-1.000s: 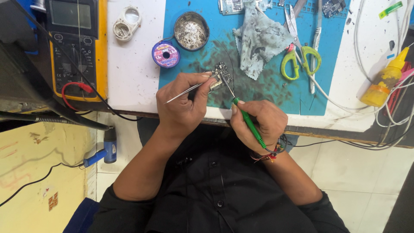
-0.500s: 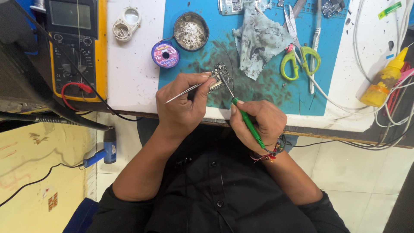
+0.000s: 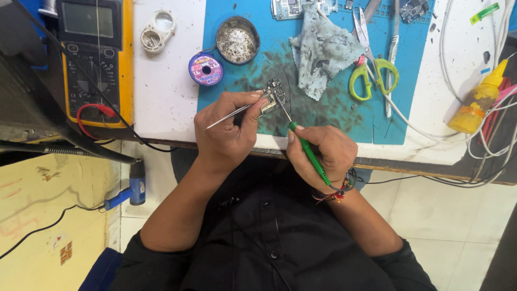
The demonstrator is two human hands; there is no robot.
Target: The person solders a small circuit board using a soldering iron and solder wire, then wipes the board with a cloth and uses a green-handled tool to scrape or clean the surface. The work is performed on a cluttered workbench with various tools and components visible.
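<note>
Near the front edge of the blue mat [image 3: 334, 116], the left hand [image 3: 229, 134] pinches tweezers [image 3: 231, 115] on a small circuit board [image 3: 273, 97]; the right hand [image 3: 323, 153] grips a green-handled soldering iron [image 3: 307, 151], tip slanting up-left onto the board.

Electronics repair workshop: multimeter [image 3: 94, 59] left of blue mat [image 3: 323, 108] on bench [image 3: 161, 102]; circuit boards [image 3: 291, 7], solder wick spool [image 3: 205, 69] on it.

A circuit board [image 3: 273, 96] lies on the mat [image 3: 323, 116]. A cloth [image 3: 323, 51] lies behind it. Scissors [image 3: 371, 70] lie right of the cloth.
</note>
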